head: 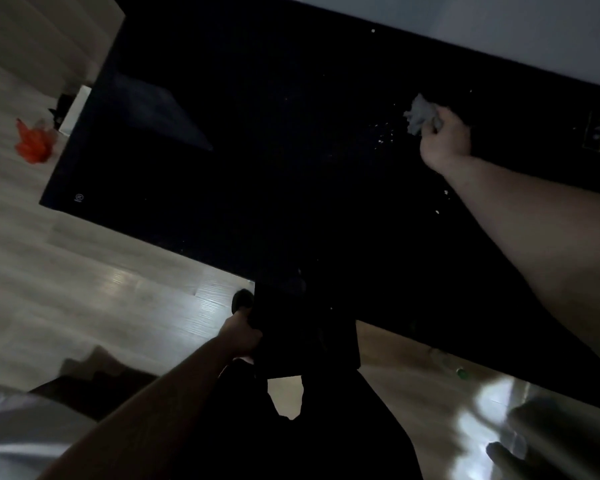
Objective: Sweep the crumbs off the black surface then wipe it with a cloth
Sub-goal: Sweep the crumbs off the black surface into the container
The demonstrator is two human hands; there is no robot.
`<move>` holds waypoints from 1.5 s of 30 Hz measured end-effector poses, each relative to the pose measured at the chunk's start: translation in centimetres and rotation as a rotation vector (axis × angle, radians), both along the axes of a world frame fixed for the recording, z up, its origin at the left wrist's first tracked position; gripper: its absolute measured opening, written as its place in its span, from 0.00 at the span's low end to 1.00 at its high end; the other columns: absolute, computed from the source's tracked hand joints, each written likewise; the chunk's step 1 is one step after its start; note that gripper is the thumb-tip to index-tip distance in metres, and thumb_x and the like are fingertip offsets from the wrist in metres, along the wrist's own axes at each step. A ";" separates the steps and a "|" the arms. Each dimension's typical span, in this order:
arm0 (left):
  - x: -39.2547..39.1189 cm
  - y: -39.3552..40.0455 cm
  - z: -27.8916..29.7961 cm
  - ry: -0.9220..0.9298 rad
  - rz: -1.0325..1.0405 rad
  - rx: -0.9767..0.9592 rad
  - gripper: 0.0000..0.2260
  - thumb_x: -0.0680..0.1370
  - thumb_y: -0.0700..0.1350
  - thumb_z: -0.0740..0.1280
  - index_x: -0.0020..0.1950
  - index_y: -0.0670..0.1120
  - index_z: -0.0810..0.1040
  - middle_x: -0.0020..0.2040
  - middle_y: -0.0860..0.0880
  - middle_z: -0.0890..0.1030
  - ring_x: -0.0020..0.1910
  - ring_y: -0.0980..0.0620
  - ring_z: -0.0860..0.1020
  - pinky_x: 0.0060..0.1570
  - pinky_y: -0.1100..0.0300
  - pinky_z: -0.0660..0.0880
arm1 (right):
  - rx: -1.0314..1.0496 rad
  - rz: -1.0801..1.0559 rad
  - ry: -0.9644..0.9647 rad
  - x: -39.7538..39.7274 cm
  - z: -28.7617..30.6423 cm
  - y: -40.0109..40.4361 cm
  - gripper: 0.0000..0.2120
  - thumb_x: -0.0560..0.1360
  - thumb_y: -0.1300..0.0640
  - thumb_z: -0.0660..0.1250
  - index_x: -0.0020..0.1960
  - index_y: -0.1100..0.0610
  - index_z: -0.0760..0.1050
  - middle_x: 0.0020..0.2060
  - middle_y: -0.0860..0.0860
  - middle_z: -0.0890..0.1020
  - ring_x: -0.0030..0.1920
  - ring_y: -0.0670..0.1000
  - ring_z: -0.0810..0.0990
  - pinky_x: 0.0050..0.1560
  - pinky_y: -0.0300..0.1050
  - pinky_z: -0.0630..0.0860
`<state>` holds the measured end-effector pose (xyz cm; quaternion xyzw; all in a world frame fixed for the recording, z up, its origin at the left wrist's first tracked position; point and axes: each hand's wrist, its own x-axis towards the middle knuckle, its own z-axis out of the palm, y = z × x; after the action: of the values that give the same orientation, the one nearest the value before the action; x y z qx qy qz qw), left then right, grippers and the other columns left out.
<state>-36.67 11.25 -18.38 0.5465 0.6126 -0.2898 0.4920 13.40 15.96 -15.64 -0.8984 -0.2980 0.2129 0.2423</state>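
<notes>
Crumbs [383, 135] lie scattered on the black tabletop [257, 150] at two o'clock, just beside your right hand [445, 140], fisted around a crumpled cloth [420, 112]; your left hand [241, 337] grips a dark dustpan [302, 327] at six o'clock.

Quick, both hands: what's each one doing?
Left hand: closed on a dark dustpan at the surface's edge.
Right hand: closed on a crumpled grey cloth.

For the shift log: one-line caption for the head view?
Right hand sweeps crumbs across black surface with crumpled cloth; left hand holds dark dustpan.
</notes>
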 end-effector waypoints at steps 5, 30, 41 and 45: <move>0.0 0.0 -0.6 -0.008 -0.006 -0.009 0.27 0.66 0.49 0.64 0.65 0.51 0.79 0.51 0.45 0.86 0.49 0.44 0.85 0.54 0.45 0.83 | -0.156 0.096 -0.115 -1.4 -2.5 1.8 0.26 0.83 0.51 0.58 0.81 0.47 0.61 0.82 0.52 0.59 0.81 0.65 0.54 0.81 0.60 0.53; 0.0 0.2 -0.1 -0.008 -0.049 0.024 0.16 0.72 0.42 0.69 0.60 0.45 0.80 0.51 0.42 0.85 0.51 0.42 0.85 0.56 0.45 0.82 | 0.149 0.537 0.452 -29.8 0.6 -20.7 0.30 0.76 0.71 0.58 0.73 0.50 0.75 0.74 0.43 0.74 0.78 0.40 0.63 0.80 0.47 0.61; -1.2 0.3 -2.2 -0.013 -0.090 -0.003 0.22 0.65 0.46 0.67 0.60 0.49 0.80 0.50 0.44 0.85 0.49 0.43 0.85 0.53 0.44 0.83 | 0.325 -0.063 0.136 -13.0 2.7 -14.6 0.23 0.80 0.68 0.63 0.74 0.56 0.74 0.70 0.54 0.77 0.71 0.54 0.75 0.73 0.44 0.69; -1.4 0.2 -2.4 -0.023 -0.089 -0.014 0.25 0.64 0.48 0.65 0.61 0.51 0.79 0.49 0.44 0.86 0.46 0.41 0.86 0.49 0.43 0.84 | 0.209 -0.203 0.037 -4.7 2.1 -13.8 0.25 0.81 0.65 0.60 0.75 0.49 0.73 0.71 0.53 0.77 0.70 0.54 0.75 0.65 0.28 0.64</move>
<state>-38.05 11.43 -20.82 0.5731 0.5799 -0.3093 0.4895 8.70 2.15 -13.52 -0.8897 -0.2218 0.1718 0.3601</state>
